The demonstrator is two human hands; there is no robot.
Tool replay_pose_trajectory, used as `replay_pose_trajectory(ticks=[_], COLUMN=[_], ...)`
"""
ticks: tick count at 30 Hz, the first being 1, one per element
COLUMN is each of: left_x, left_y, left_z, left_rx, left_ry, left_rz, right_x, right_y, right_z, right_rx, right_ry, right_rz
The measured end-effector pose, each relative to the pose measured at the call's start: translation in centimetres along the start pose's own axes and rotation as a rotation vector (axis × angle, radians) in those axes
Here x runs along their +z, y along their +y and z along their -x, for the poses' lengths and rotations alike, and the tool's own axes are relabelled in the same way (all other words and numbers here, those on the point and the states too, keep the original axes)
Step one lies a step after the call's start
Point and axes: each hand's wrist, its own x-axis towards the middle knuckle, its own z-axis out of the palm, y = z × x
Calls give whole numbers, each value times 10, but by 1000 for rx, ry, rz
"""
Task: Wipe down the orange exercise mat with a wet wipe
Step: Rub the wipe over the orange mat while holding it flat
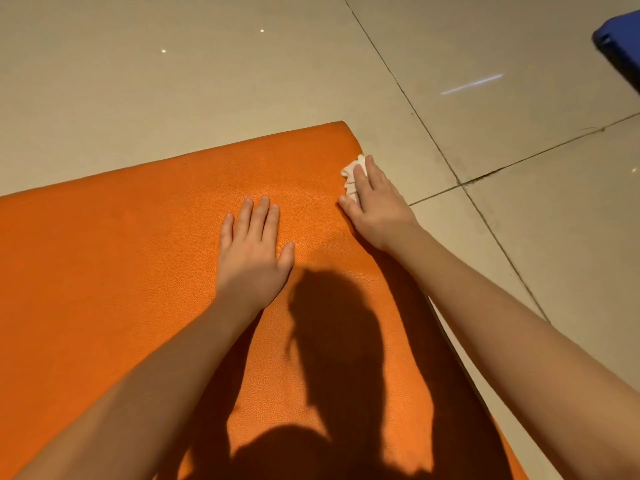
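Head view shows the orange exercise mat [138,254] lying flat on a glossy tiled floor [173,81], with its rounded far corner near the top centre of the picture. The wet wipe [351,173] sits at the mat's right edge, just short of that corner, crumpled into a small white wad.

The right hand [375,206] lies over the wipe with its fingers stretched out and pressing down. It pins the wipe to the mat rather than closing round it, and the thumb is spread to the left, touching the mat. The left hand [251,247] rests palm down on the mat with straight fingers held close together, well left of the wipe, and it holds nothing. A dark blue object [620,46] shows at the top right edge of the frame, too cut off to identify.

The mat has a fine pebbled, leather-like skin and a visible side edge, so it is probably padded and gives a little under pressure. It looks light enough to slide on polished tile, which makes the flat left palm a sensible brace. The wipe is thin, limp and damp. It already bunches, and it would likely roll up under a hard push. Flat fingers over a folded pad should hold it best, with the thumb catching a loose edge.
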Motion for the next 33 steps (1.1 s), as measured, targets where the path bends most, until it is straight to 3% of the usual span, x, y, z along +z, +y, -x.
replay_pose_trajectory(ticks=[7, 12, 16, 22, 29, 33], left_x=[-2, -1, -8, -13, -25, -27], left_y=[12, 39, 43, 50, 72, 86], left_z=[2, 48, 59, 60, 83, 104], left_rx=[-44, 148, 184, 127, 101, 127], left_ry=[-163, -256, -299, -360, -446, -483], left_rz=[-71, -36, -82, -166, -175, -166], right_x=[20, 12, 16, 33, 21, 27], right_y=[11, 7, 11, 26, 24, 26], right_z=[75, 33, 54, 144, 110, 148], right_rx=[-94, -13, -18, -69, -7, -12], right_ry=[6, -33, -6, -24, -88, -65], right_rz=[63, -4, -62, -18, -66, -97])
